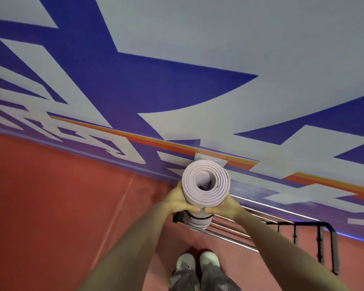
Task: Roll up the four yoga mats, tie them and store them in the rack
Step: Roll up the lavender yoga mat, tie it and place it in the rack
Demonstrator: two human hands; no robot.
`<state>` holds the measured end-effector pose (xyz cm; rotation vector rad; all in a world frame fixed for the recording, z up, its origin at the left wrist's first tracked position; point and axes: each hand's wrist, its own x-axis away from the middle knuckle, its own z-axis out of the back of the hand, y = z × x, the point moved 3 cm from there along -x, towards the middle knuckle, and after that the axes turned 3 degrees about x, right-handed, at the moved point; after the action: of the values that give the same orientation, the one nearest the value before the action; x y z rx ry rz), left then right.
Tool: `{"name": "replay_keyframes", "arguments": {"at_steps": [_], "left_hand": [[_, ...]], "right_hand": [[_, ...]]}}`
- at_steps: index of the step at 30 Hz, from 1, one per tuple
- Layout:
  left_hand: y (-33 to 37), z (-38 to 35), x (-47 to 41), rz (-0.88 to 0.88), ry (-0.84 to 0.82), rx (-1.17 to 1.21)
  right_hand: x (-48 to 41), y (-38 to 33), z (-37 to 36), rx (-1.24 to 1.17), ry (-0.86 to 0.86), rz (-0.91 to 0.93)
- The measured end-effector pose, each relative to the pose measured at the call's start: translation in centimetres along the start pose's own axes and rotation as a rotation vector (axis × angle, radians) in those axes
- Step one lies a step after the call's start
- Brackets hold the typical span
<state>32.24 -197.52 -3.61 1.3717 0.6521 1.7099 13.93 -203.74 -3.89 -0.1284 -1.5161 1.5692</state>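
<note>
A rolled pale-lilac yoga mat [206,181] stands upright in front of me, its spiral end facing the camera. A thin black strap circles it lower down. My left hand [178,201] grips its left side and my right hand [226,204] grips its right side, thumbs meeting at the front. The mat's lower end sits at the left end of the rack [261,232], a low frame of chrome rails with black end bars standing against the wall. No other mats show in the rack.
A grey wall [219,38] with large blue shapes and an orange stripe rises right behind the rack. Red floor [51,206] spreads to the left. My two white shoes [198,263] stand just in front of the rack.
</note>
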Motion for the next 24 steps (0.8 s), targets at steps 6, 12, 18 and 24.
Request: {"name": "replay_keyframes", "arguments": {"at_steps": [6,12,18,24], "left_hand": [[-0.8,-0.4,-1.1,-0.010,0.056,-0.001],[-1.1,-0.7,-0.4,0.024,0.078,-0.014],[-0.8,-1.3,1.1,0.100,0.134,-0.026],[-0.5,-1.6,3.3,0.179,0.226,-0.067]], "right_hand": [[-0.9,1.9,-0.1,-0.051,0.106,-0.063],[0.0,1.3,-0.8,0.008,0.134,-0.087],[1.7,1.0,-2.0,-0.021,0.138,-0.166],[3.5,0.8,-2.5,0.075,0.063,-0.281]]}}
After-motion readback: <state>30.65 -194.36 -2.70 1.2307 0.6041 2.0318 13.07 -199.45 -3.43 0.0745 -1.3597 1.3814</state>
